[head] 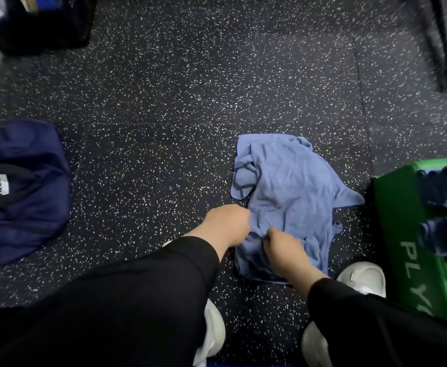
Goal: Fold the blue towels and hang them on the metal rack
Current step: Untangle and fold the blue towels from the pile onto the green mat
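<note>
Black speckled rubber floor. One blue towel crumpled mid-floor; left hand and right hand grips each pinching near edge. One green box at right.

The person wears long black sleeves that end at the wrists, leaving both hands bare; the cloth is plain, without markings. On the feet are pale off-white shoes with rounded toes. The right shoe shows a strap-like piece across its top, and the left shoe is partly covered by the sleeve.
</note>
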`<action>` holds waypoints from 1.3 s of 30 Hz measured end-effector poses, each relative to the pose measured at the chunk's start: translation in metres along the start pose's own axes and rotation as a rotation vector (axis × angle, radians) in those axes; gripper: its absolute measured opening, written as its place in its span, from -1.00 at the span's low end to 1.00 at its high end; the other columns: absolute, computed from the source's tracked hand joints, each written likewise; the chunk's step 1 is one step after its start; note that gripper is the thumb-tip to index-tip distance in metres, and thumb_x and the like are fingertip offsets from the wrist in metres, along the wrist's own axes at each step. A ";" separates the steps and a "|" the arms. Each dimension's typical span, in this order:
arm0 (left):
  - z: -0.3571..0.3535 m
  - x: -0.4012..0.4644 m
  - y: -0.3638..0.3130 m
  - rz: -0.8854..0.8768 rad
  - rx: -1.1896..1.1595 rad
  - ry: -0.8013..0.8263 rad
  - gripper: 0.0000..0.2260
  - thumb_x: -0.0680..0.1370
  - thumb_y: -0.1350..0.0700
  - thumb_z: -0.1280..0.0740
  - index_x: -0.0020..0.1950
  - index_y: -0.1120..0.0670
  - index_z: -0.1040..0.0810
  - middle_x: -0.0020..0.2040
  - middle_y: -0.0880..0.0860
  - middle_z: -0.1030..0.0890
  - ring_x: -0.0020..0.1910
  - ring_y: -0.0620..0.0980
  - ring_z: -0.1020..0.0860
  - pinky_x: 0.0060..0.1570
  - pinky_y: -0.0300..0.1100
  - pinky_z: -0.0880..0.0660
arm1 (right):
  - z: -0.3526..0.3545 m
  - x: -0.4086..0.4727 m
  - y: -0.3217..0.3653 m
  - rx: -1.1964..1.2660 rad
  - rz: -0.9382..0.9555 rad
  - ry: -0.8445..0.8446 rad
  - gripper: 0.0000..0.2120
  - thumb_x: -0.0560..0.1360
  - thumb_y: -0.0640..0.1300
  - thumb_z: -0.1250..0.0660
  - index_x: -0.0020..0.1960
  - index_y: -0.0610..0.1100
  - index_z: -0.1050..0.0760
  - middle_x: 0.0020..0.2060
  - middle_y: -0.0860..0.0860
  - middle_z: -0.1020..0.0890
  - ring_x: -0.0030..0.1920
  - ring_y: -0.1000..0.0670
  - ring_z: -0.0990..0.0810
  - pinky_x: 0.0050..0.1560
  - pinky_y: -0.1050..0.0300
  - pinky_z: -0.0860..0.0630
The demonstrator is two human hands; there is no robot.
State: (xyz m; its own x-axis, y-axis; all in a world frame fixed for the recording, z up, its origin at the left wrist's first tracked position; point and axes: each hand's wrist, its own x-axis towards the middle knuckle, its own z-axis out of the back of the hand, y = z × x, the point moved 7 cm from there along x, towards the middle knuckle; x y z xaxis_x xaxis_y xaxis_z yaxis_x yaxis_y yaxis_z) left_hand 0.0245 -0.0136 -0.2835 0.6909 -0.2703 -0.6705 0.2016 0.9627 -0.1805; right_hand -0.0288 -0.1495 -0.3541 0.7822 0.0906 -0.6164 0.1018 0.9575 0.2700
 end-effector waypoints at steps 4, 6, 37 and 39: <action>0.033 -0.007 0.001 -0.004 -0.145 -0.094 -0.72 0.66 0.06 -0.19 0.35 0.08 -0.44 0.27 0.13 -0.53 0.26 0.22 -0.52 0.10 0.02 -0.47 | 0.079 0.008 0.018 0.261 0.093 -0.086 -0.83 0.68 -0.11 -0.13 0.06 -0.20 -0.41 -0.02 -0.24 -0.64 -0.05 -0.25 -0.56 -0.17 0.01 -0.31; 0.061 -0.016 -0.005 -0.025 -0.330 -0.144 -0.60 0.66 0.05 -0.20 0.51 0.05 -0.35 0.35 0.12 -0.52 0.30 0.19 -0.51 0.22 0.04 -0.48 | 0.125 0.004 0.031 0.299 0.151 -0.104 -0.81 0.68 -0.08 -0.15 0.15 -0.13 -0.50 0.01 -0.17 -0.66 0.04 -0.23 -0.59 -0.06 0.02 -0.40; 0.299 -0.189 -0.042 -0.308 -0.859 -0.708 -0.81 0.50 0.09 -0.52 -0.18 0.11 -0.55 -0.35 0.02 -0.52 -0.38 -0.09 -0.36 -0.30 -0.13 -0.28 | 0.385 -0.176 0.109 0.424 0.536 -0.512 -0.67 0.61 -0.04 -0.34 -0.30 -0.10 -0.42 -0.47 0.13 -0.35 -0.42 0.15 -0.27 -0.39 0.18 -0.22; 0.299 -0.185 -0.036 -0.291 -0.867 -0.638 -0.83 0.51 0.07 -0.50 -0.17 0.11 -0.58 -0.32 0.06 -0.58 -0.34 -0.09 -0.42 -0.26 -0.13 -0.32 | 0.394 -0.168 0.094 0.481 0.452 -0.563 -0.69 0.61 -0.03 -0.31 -0.22 -0.21 -0.49 -0.41 -0.01 -0.40 -0.37 0.13 -0.29 -0.31 0.06 -0.28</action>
State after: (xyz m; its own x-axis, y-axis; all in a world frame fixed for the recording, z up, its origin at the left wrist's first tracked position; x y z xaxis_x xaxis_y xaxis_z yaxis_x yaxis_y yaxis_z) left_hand 0.0966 -0.0012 0.0622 0.9764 -0.2032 -0.0731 0.0332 0.4760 -0.8788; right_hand 0.0912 -0.1823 0.0659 0.9853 0.1637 0.0492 -0.1429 0.6309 0.7626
